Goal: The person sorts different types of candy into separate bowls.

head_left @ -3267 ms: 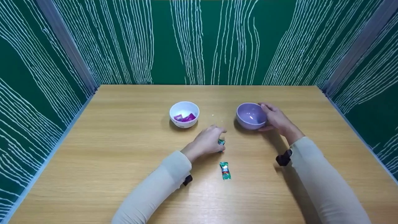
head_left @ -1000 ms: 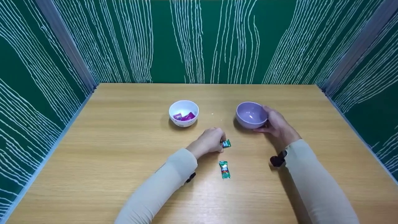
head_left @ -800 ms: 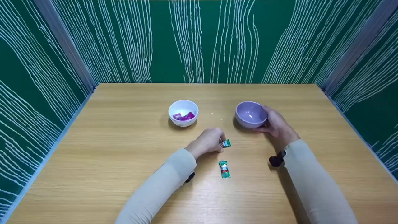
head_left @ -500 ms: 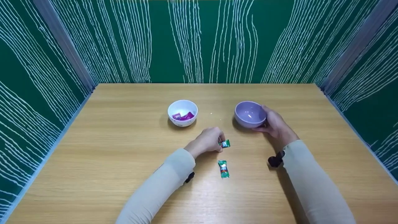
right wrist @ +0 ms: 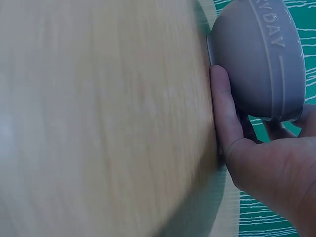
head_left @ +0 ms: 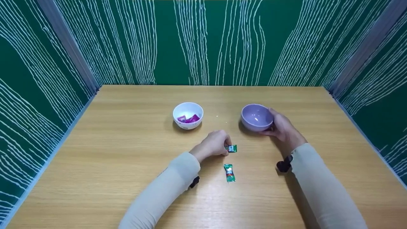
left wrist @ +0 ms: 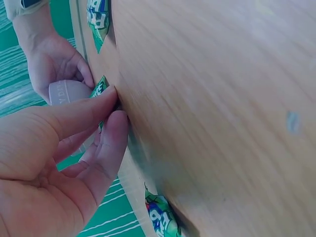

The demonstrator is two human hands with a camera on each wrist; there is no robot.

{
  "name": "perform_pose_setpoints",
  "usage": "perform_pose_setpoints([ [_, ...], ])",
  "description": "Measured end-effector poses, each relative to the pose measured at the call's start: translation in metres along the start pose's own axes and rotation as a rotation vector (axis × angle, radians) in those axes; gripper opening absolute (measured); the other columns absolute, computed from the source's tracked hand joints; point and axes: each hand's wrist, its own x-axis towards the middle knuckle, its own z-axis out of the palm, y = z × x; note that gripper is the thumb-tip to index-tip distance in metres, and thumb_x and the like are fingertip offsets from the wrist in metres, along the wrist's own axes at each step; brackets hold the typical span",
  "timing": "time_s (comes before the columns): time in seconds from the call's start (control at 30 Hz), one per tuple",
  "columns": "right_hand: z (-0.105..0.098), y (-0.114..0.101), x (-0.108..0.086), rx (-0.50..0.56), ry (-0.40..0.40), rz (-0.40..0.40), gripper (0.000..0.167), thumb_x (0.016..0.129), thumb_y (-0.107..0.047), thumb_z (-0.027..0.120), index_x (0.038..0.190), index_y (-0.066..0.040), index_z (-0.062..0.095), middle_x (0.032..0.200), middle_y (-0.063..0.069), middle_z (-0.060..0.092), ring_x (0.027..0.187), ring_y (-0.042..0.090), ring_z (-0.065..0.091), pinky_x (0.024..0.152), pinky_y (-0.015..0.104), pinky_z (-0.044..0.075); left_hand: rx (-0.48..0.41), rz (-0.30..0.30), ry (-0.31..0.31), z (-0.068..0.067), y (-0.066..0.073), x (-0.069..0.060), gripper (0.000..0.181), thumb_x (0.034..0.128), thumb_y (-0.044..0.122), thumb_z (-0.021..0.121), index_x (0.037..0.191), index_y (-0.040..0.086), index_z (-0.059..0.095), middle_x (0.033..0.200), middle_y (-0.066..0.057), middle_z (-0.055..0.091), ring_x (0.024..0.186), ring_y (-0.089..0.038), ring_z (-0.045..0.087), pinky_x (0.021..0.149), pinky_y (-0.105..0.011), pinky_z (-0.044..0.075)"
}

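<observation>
The left hand (head_left: 212, 144) pinches a green-wrapped candy (head_left: 232, 148) between thumb and fingertips at mid-table; the left wrist view shows this candy (left wrist: 100, 88) partly behind the thumb. A second green candy (head_left: 229, 173) lies nearer the table's front. In the left wrist view, green candies also lie at the top (left wrist: 98, 19) and at the bottom (left wrist: 162, 217). With the thumb near the rim and fingers low on the side, the right hand (head_left: 284, 128) grips a purple bowl (head_left: 256, 117), which looks empty. Raised letters mark the bowl (right wrist: 261, 59) in the right wrist view.
A white bowl (head_left: 187, 124) with pink-purple candies (head_left: 192, 119) stands left of the purple bowl. Tiny pale specks dot the wooden table (head_left: 111, 143) between the bowls. Green walls (head_left: 222, 41) with white lines stand behind and at both sides.
Since the earliest frame, the left fingers have closed on the candy, which has turned and shows more to the right. The right hand has shifted its grip lower on the purple bowl.
</observation>
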Motion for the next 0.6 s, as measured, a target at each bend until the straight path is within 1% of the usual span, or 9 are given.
perform_pose_setpoints([
  [0.2,0.005,-0.005,-0.003,0.012,0.039,0.047,0.061,0.109,-0.047,0.027,0.164,-0.024,0.014,0.168,0.011,0.013,0.146,0.028,0.024,0.102,0.049,0.05,0.061,0.04,0.028,-0.002,0.0,-0.001,0.018,0.0798,0.007,0.086,0.096,0.008,0.077,0.087,0.001,0.066,0.083,-0.015,0.053,0.08,-0.029,0.047],
  [0.3,0.005,-0.008,-0.001,0.027,0.036,0.066,0.062,0.109,-0.048,0.027,0.164,-0.024,0.014,0.167,0.012,0.012,0.146,0.029,0.025,0.102,0.05,0.05,0.043,0.025,0.026,-0.003,0.001,-0.001,0.017,0.0804,0.007,0.085,0.095,0.009,0.076,0.089,0.002,0.064,0.085,-0.015,0.054,0.081,-0.029,0.047],
  [0.4,0.006,-0.009,0.001,0.027,0.015,0.069,0.064,0.109,-0.049,0.027,0.165,-0.022,0.012,0.167,0.015,0.011,0.147,0.032,0.023,0.102,0.05,0.05,0.026,0.011,0.022,-0.004,0.002,0.0,0.016,0.081,0.007,0.085,0.094,0.01,0.076,0.089,0.002,0.064,0.086,-0.016,0.055,0.081,-0.029,0.047],
  [0.53,0.004,-0.009,0.0,0.025,-0.005,0.078,0.065,0.109,-0.048,0.026,0.165,-0.021,0.008,0.168,0.016,0.006,0.149,0.033,0.02,0.102,0.051,0.05,-0.009,-0.012,0.001,-0.007,0.007,0.001,0.014,0.0825,0.007,0.084,0.093,0.011,0.076,0.088,0.003,0.064,0.084,-0.015,0.056,0.076,-0.027,0.048],
  [0.6,0.002,-0.01,-0.002,0.023,0.004,0.084,0.065,0.109,-0.049,0.026,0.165,-0.023,0.006,0.168,0.014,0.006,0.148,0.033,0.021,0.102,0.052,0.05,-0.027,-0.014,-0.007,-0.009,0.01,0.003,0.013,0.0835,0.008,0.084,0.094,0.01,0.076,0.086,0.003,0.065,0.08,-0.014,0.057,0.071,-0.025,0.049],
])
